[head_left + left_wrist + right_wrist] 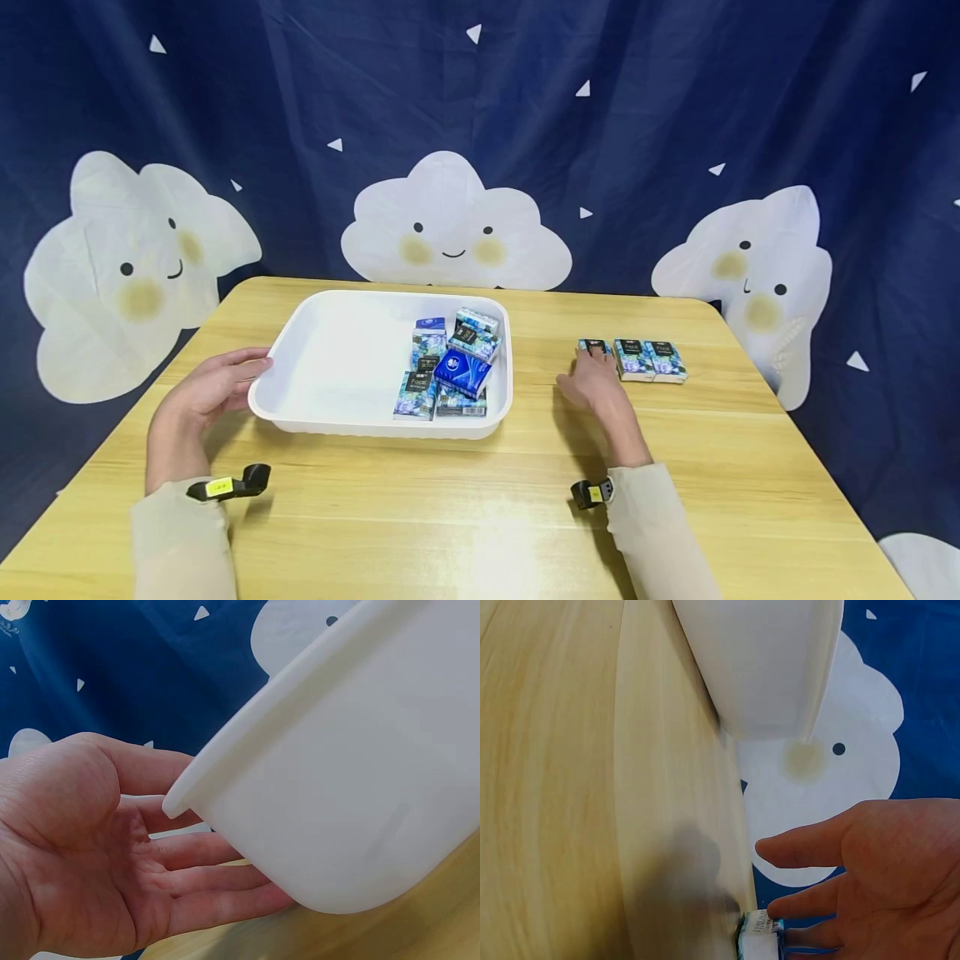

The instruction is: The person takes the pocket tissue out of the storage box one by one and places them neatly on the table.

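Navy curtain (420, 92), white cloud prints (453, 221), light wooden table (405, 508), bright glare (501, 554)

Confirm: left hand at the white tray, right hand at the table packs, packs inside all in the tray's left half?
Left half is wrong; the head view shows the packs inside all in the right half of the tray. Left hand and right hand are as stated.

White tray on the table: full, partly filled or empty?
Partly filled: small packs lie in the right part of the tray, some overlapping, while its left part shows bare bottom.
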Motion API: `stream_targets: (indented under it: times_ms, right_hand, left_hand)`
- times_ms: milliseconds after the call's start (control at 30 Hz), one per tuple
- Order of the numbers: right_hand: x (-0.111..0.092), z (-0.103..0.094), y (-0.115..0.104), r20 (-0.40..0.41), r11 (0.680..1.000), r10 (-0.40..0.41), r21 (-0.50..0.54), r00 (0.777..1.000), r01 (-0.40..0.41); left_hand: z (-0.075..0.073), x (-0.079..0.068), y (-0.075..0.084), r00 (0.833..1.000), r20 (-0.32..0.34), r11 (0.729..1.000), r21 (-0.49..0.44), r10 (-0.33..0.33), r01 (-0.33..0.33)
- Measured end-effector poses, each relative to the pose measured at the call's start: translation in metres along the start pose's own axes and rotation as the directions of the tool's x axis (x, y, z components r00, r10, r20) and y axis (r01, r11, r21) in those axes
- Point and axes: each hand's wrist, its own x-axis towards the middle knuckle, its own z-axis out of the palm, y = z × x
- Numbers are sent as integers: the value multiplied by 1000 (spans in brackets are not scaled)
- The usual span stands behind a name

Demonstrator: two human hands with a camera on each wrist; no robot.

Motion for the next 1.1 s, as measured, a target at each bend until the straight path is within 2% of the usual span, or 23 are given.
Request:
stream_targets:
  times_ms: [333, 533, 1100]
  right_hand:
    - [1, -4, 4, 0, 1000, -1, -13, 1000, 1]
    - [2, -2, 5, 8, 999, 2, 32, 1000, -3]
    - [4, -2, 9, -45, 999, -10, 34, 999, 12]
  left_hand:
    - [-1, 1, 2, 1000, 5, 1000, 17, -14, 14]
    - [0, 1, 1, 1000, -3, 1000, 22, -9, 9]
    - [0, 1, 0, 1000, -3, 1000, 10, -6, 6]
